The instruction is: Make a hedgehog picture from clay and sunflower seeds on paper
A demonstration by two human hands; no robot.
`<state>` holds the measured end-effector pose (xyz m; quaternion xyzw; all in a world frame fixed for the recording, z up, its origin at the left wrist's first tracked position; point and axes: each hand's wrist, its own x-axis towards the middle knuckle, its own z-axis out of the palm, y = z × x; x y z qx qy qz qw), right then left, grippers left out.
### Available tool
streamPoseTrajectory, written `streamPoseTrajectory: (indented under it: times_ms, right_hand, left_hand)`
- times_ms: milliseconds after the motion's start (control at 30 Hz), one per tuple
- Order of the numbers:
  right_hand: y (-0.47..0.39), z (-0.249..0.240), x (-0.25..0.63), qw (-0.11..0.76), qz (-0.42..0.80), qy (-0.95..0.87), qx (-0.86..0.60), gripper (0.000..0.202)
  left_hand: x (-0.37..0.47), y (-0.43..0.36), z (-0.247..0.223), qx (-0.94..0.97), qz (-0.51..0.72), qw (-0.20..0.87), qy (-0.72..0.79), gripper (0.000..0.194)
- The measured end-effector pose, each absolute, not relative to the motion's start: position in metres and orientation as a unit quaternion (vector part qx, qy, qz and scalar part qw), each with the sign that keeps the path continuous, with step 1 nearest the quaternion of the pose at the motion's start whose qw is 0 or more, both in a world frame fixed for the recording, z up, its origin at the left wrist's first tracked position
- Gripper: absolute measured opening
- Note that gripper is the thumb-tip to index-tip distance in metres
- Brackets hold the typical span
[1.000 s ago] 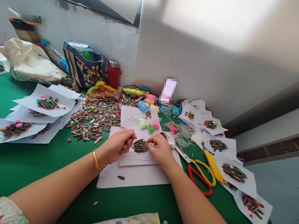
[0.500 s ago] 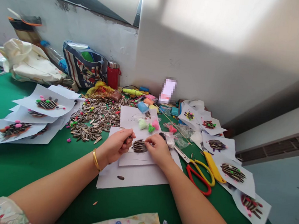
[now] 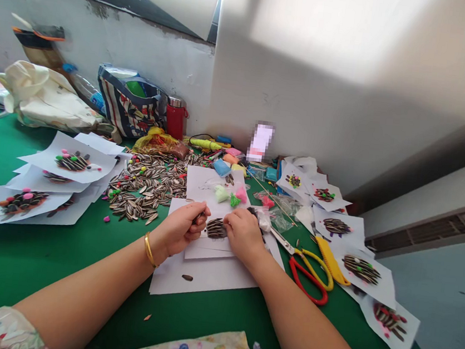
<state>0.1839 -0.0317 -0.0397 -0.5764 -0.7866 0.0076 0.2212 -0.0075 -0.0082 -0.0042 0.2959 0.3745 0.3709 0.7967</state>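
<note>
My left hand (image 3: 184, 226) is closed, and dark striped sunflower seeds (image 3: 200, 214) peek out between its thumb and fingers. It hovers at the left of a small cluster of sunflower seeds (image 3: 215, 228) laid in rows on white paper (image 3: 210, 253). On the cluster's right side, the bent fingers of my right hand (image 3: 245, 233) are pressed together at its edge; whatever they pinch is hidden. One loose seed (image 3: 187, 277) lies on the lower sheet. Lumps of green clay (image 3: 235, 200) and pink clay (image 3: 241, 193) sit on the paper behind my hands.
A big pile of sunflower seeds (image 3: 142, 186) spreads to the left. Scissors (image 3: 310, 267) and a yellow cutter (image 3: 332, 260) lie at the right. Seed pictures on paper (image 3: 85, 172) flank both sides. A red flask (image 3: 175, 118) and a striped bag (image 3: 127, 103) stand by the wall.
My right hand has shifted slightly, its fingers now more curled at the right edge of the seed cluster. The left hand has stayed almost still.
</note>
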Motion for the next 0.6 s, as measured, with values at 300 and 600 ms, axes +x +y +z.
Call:
streamPoseTrajectory:
  times_ms: [300, 600]
  right_hand:
    - [-0.033, -0.041, 0.187, 0.23, 0.014, -0.787, -0.572, 0.012]
    - [-0.045, -0.02, 0.184, 0.406, 0.051, -0.782, -0.471, 0.02]
  left_hand:
    - [-0.009, -0.007, -0.002, 0.238, 0.35, 0.827, 0.368, 0.033]
    - [-0.007, -0.013, 0.0, 0.26, 0.325, 0.829, 0.373, 0.04]
